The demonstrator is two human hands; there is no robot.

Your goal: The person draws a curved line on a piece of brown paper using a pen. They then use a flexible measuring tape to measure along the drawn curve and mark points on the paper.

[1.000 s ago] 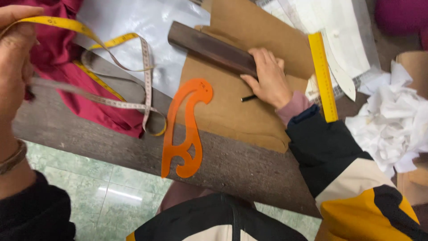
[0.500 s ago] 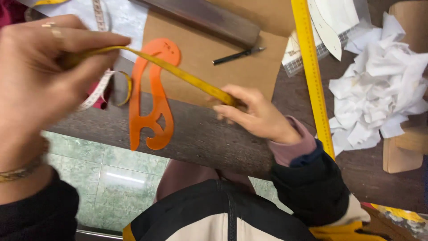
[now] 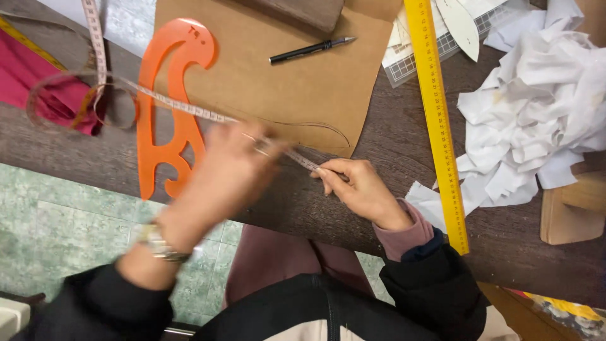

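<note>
Tape measure (image 3: 183, 108): now stretched flat along the curved line on the brown paper (image 3: 284, 82), no longer lifted. Right hand (image 3: 356, 186) pinches its end; left hand (image 3: 227, 170), blurred, presses it down. Orange curve template (image 3: 165, 95), pen (image 3: 309, 50), yellow ruler (image 3: 435, 113) on desk (image 3: 404, 145).

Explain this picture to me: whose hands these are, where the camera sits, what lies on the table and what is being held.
The camera sits on a person's head and looks down at their own two bare hands. The left hand, blurred, and the right hand hold a measuring tape down along a curved line drawn on a sheet of brown paper. On the dark wooden table also lie an orange curve template, a black pen, a long yellow ruler, crumpled white paper scraps and red cloth.
</note>
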